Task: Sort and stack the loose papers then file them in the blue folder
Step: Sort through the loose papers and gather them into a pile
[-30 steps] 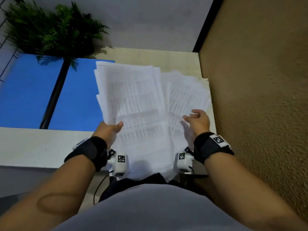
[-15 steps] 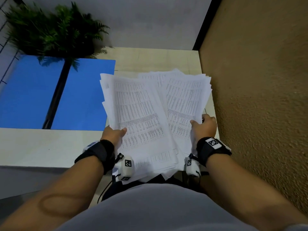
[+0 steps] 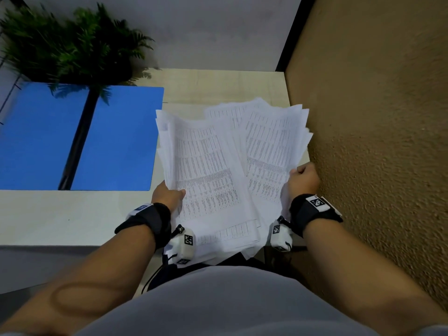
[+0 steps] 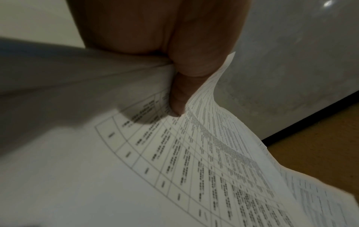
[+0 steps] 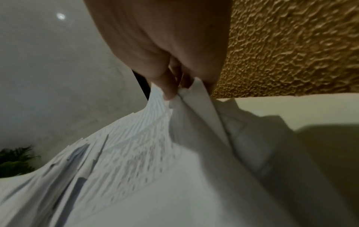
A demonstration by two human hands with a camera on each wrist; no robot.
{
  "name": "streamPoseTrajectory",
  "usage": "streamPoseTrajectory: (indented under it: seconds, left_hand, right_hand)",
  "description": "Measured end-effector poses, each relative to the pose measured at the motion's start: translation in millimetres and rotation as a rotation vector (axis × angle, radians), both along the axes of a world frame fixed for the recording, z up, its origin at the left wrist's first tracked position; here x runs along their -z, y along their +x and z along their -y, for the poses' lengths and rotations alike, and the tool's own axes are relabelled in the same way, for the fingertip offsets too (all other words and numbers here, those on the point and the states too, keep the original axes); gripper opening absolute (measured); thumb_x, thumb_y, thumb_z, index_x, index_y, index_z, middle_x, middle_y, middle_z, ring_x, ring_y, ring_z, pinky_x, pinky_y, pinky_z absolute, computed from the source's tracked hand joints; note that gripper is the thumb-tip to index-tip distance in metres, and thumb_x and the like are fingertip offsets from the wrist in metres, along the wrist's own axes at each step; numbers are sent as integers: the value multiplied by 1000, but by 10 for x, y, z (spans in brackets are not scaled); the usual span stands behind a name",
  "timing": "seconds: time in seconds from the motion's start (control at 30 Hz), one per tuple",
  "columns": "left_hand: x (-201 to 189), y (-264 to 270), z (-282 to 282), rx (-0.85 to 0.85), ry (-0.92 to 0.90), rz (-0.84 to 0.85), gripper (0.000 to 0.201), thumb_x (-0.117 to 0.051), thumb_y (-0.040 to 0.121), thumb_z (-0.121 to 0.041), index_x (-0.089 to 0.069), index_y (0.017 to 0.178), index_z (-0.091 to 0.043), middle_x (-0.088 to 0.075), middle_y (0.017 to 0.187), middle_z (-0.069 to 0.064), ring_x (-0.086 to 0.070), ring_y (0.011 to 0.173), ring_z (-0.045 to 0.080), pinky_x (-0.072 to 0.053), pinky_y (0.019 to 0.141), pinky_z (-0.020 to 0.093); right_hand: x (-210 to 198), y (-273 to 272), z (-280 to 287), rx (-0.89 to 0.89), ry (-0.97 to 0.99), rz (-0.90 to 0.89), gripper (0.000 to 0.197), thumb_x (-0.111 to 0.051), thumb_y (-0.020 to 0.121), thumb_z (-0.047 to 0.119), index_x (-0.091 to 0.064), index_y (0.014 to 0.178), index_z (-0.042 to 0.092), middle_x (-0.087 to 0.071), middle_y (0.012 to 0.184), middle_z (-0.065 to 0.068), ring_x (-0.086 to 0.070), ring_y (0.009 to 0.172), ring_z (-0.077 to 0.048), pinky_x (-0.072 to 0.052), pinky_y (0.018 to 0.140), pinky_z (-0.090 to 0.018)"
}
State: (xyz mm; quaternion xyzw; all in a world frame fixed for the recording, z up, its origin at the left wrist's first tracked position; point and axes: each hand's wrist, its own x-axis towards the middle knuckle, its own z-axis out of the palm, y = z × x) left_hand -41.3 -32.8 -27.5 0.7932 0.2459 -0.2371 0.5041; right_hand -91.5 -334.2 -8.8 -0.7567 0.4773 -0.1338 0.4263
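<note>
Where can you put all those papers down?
Bare table between the blue folder and the near edge, and a strip behind the papers. Crowded: the plant overhangs the folder; the right wall hems them in.

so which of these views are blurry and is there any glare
Head view: sharp on the papers, plant slightly smeared. Left wrist view: print near the thumb soft, bright spot top right. Right wrist view: papers heavily blurred, glare spot top left.

Uneven printed papers (image 3: 213, 180) lifted beside the open blue folder (image 3: 116, 139)
</note>
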Motion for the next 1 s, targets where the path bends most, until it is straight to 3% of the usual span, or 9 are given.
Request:
streamPoseTrajectory:
  seconds: [0.17,0.23,0.33,0.4,0.5,0.63,0.8,0.9,1.0]
  left_hand:
    - [39,-1,-4,19,37,5,44,-66,92,-9,-56,134,-3,-65,127,20,-62,115,37,-50,101,45]
    - [50,1,-3,14,29,-1,42,-65,92,-8,-57,132,-2,-65,126,19,-62,114,37,-50,99,42]
    - [67,7,-2,-19,-8,-9,39,-63,92,-3,-57,130,-1,-66,121,18,-63,111,37,-51,94,39]
    - [94,7,-2,-42,-31,-10,38,-64,91,-2,-58,129,-1,-66,121,18,-64,109,37,-51,97,44]
    - [110,-15,10,-95,-75,1,33,-64,90,0,-61,122,-4,-68,116,17,-65,104,36,-53,96,47]
    - [144,-57,4,-172,-165,26,30,-69,84,0,-64,110,-15,-71,109,16,-68,100,37,-54,94,52]
    - [236,-58,-55,-168,-231,88,56,-78,71,-8,-59,121,-19,-70,116,8,-67,107,35,-54,95,54]
    - [186,-59,-39,-174,-284,182,80,-66,76,-4,-37,139,-43,-53,142,3,-58,123,29,-50,101,53]
    - [48,-75,35,-114,-323,212,90,-49,91,-3,-20,133,-77,-30,152,-25,-45,133,14,-41,108,41]
  right_hand:
    - [186,47,56,-132,104,-148,48,-70,88,19,-56,131,4,-54,130,-16,-57,116,-35,-50,96,-42]
    - [251,56,74,-76,151,-132,51,-76,81,18,-56,125,5,-54,132,-15,-59,114,-34,-51,98,-48]
    - [222,79,95,75,184,93,43,-71,72,14,-47,98,38,-59,119,-10,-64,97,-28,-55,89,-54]
    - [-94,85,-3,96,209,196,34,-63,82,10,-54,102,35,-64,111,-7,-64,92,-24,-54,88,-43]
    - [-485,49,74,20,126,205,22,-52,97,4,-64,116,5,-64,100,-10,-56,88,-20,-41,75,-22]
    - [-900,75,327,11,-207,200,18,-53,95,9,-66,103,-1,-67,97,-13,-56,87,-19,-37,75,-25]
    - [-1389,139,498,101,-314,478,24,-53,86,12,-68,97,-3,-63,86,-4,-54,80,-1,-46,74,-23]
    - [-1366,185,425,68,-132,549,19,-60,86,6,-68,102,4,-65,87,-2,-58,68,7,-49,69,-15]
    - [-1001,174,96,25,174,476,23,-58,88,-5,-66,107,6,-67,83,-1,-63,64,-2,-52,60,-12]
